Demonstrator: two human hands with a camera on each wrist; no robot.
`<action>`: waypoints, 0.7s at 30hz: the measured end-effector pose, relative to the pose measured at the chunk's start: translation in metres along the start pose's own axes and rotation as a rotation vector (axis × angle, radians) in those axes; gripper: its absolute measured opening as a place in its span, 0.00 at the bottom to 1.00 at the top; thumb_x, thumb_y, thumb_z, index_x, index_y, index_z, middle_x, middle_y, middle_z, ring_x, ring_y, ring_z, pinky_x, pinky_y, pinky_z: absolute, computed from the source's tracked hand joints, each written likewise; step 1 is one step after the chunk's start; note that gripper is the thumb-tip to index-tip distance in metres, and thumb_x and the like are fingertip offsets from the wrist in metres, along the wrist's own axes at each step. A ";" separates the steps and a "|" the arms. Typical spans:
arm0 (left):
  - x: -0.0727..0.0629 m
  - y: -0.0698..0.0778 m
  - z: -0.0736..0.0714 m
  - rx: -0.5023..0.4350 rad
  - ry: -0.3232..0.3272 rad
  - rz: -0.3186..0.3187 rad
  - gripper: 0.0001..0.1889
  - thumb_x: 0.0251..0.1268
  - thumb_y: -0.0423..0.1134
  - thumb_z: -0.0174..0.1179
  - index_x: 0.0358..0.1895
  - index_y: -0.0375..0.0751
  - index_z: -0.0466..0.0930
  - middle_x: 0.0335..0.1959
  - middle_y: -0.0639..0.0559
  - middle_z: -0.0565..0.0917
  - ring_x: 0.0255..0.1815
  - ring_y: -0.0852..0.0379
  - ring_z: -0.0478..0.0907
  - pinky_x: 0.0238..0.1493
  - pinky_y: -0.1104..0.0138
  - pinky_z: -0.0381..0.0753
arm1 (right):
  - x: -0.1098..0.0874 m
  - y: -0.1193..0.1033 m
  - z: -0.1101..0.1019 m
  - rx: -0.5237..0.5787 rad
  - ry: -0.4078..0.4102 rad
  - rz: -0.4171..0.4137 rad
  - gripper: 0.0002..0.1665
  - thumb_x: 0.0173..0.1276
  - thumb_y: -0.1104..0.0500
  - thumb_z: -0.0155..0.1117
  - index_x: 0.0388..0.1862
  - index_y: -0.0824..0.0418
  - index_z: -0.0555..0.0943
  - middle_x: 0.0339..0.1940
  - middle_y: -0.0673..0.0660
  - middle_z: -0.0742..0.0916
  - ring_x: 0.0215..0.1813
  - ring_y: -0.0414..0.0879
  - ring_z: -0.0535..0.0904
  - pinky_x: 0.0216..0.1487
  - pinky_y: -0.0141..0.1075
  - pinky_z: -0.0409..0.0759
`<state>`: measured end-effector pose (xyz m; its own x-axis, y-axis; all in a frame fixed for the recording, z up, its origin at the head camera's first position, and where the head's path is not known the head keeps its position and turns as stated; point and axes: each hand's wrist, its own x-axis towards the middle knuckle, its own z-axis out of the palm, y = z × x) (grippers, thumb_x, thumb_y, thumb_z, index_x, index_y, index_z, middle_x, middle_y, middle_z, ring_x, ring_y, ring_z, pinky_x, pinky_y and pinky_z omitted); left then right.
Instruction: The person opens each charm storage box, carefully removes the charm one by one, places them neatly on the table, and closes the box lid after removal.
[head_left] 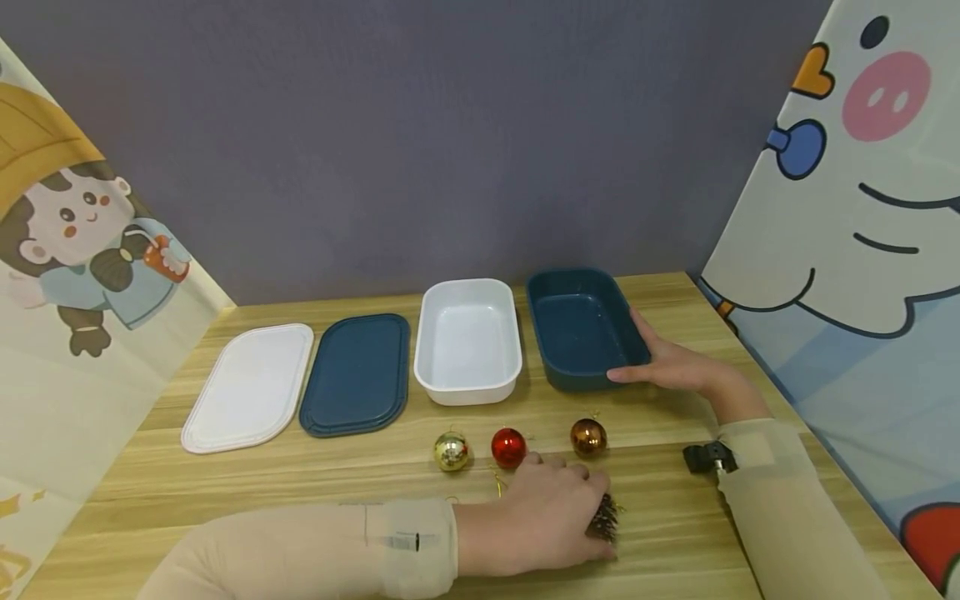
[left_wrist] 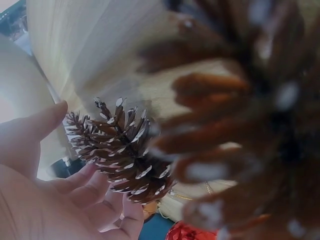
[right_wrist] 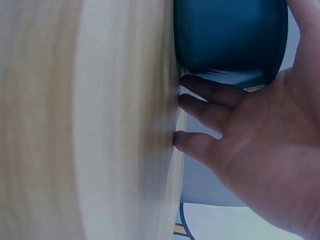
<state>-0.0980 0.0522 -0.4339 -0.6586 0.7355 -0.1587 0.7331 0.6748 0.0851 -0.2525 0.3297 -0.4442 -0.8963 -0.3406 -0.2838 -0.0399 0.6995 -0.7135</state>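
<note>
In the head view my left hand [head_left: 551, 512] curls over a brown pine cone [head_left: 603, 521] on the wooden table. The left wrist view shows this white-tipped pine cone [left_wrist: 122, 150] between thumb and fingers. A second pine cone [left_wrist: 250, 120] looms blurred and close to that camera; the left arm hides it in the head view. At the right, my right hand [head_left: 675, 362] rests its thumb and straight fingers against the near right corner of a dark blue box [head_left: 588, 383]. Several of its fingers reach down the box's outer side in the right wrist view.
A white box [head_left: 468, 396] stands left of the blue one. Farther left lie a blue lid [head_left: 356, 375] and a white lid [head_left: 251, 387]. Before the boxes sit a gold ball [head_left: 452, 451], a red ball [head_left: 508, 448] and a bronze ball [head_left: 588, 437]. A grey wall [head_left: 450, 150] rises behind.
</note>
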 end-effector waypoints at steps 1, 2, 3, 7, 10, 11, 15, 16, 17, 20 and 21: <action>0.000 0.000 0.000 -0.001 0.000 -0.001 0.33 0.62 0.77 0.64 0.61 0.61 0.81 0.59 0.63 0.88 0.54 0.57 0.85 0.54 0.52 0.83 | 0.000 0.000 0.000 -0.001 -0.001 -0.001 0.79 0.70 0.35 0.72 0.85 0.44 0.16 0.89 0.67 0.32 0.87 0.79 0.36 0.78 0.79 0.50; 0.000 0.000 0.000 -0.003 0.000 -0.001 0.33 0.62 0.77 0.64 0.61 0.62 0.81 0.59 0.63 0.88 0.53 0.57 0.85 0.54 0.52 0.83 | 0.000 0.000 0.000 -0.002 -0.001 -0.003 0.79 0.70 0.35 0.72 0.86 0.45 0.16 0.89 0.68 0.32 0.86 0.80 0.37 0.78 0.79 0.50; 0.000 0.000 0.000 -0.006 -0.002 -0.003 0.33 0.62 0.77 0.64 0.61 0.62 0.81 0.59 0.63 0.88 0.53 0.57 0.85 0.54 0.51 0.83 | 0.000 -0.001 0.000 -0.003 -0.001 -0.004 0.79 0.70 0.36 0.73 0.86 0.45 0.16 0.89 0.68 0.32 0.86 0.80 0.37 0.78 0.79 0.50; 0.001 0.000 -0.001 -0.015 -0.003 -0.004 0.32 0.62 0.76 0.64 0.60 0.62 0.81 0.57 0.63 0.88 0.52 0.58 0.85 0.54 0.51 0.83 | 0.000 -0.001 -0.001 0.004 -0.002 -0.008 0.79 0.70 0.37 0.73 0.86 0.46 0.17 0.89 0.68 0.32 0.86 0.80 0.37 0.78 0.79 0.51; 0.002 -0.001 -0.001 -0.022 -0.001 0.001 0.31 0.63 0.76 0.64 0.59 0.62 0.82 0.56 0.64 0.89 0.51 0.58 0.85 0.53 0.51 0.84 | 0.000 0.000 0.000 0.003 -0.001 -0.011 0.79 0.70 0.37 0.73 0.86 0.47 0.17 0.89 0.69 0.32 0.86 0.80 0.37 0.77 0.79 0.51; 0.002 -0.001 -0.001 -0.024 -0.001 0.002 0.31 0.63 0.76 0.64 0.59 0.61 0.82 0.56 0.64 0.89 0.51 0.58 0.85 0.53 0.51 0.84 | 0.000 0.000 0.000 0.002 0.000 -0.012 0.79 0.70 0.37 0.73 0.86 0.47 0.17 0.89 0.69 0.32 0.86 0.80 0.37 0.77 0.79 0.51; 0.002 -0.001 -0.001 -0.029 -0.001 0.011 0.31 0.64 0.75 0.64 0.60 0.60 0.82 0.56 0.63 0.89 0.51 0.59 0.86 0.53 0.52 0.84 | 0.000 -0.001 0.000 0.001 0.000 -0.008 0.79 0.70 0.36 0.73 0.86 0.47 0.17 0.89 0.68 0.32 0.87 0.79 0.36 0.78 0.79 0.50; 0.003 -0.001 -0.001 -0.032 -0.002 0.012 0.31 0.64 0.75 0.64 0.60 0.60 0.82 0.56 0.63 0.89 0.51 0.59 0.86 0.52 0.52 0.84 | -0.001 -0.001 0.000 0.002 -0.001 -0.007 0.79 0.70 0.35 0.72 0.86 0.46 0.17 0.89 0.67 0.32 0.87 0.79 0.36 0.78 0.79 0.50; 0.003 -0.001 0.000 -0.033 -0.003 0.013 0.31 0.64 0.75 0.64 0.60 0.60 0.82 0.56 0.63 0.89 0.51 0.59 0.86 0.52 0.52 0.84 | -0.001 -0.001 0.001 0.005 -0.001 -0.004 0.79 0.70 0.35 0.72 0.86 0.46 0.17 0.89 0.67 0.32 0.87 0.79 0.35 0.79 0.79 0.49; 0.003 -0.001 -0.001 -0.035 -0.002 0.016 0.31 0.64 0.75 0.64 0.60 0.59 0.82 0.56 0.63 0.89 0.51 0.59 0.86 0.52 0.52 0.84 | -0.001 -0.001 0.000 0.006 -0.003 -0.006 0.79 0.70 0.36 0.72 0.86 0.46 0.17 0.89 0.67 0.31 0.87 0.79 0.35 0.79 0.79 0.49; 0.003 -0.001 -0.001 -0.034 -0.001 0.016 0.31 0.65 0.75 0.63 0.60 0.59 0.82 0.56 0.63 0.89 0.51 0.58 0.86 0.52 0.52 0.84 | -0.001 -0.001 0.000 0.006 -0.002 -0.006 0.79 0.70 0.36 0.72 0.86 0.46 0.17 0.89 0.67 0.31 0.87 0.79 0.35 0.78 0.79 0.49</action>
<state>-0.1008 0.0540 -0.4339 -0.6464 0.7464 -0.1584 0.7375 0.6644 0.1209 -0.2519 0.3294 -0.4438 -0.8950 -0.3465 -0.2809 -0.0430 0.6938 -0.7189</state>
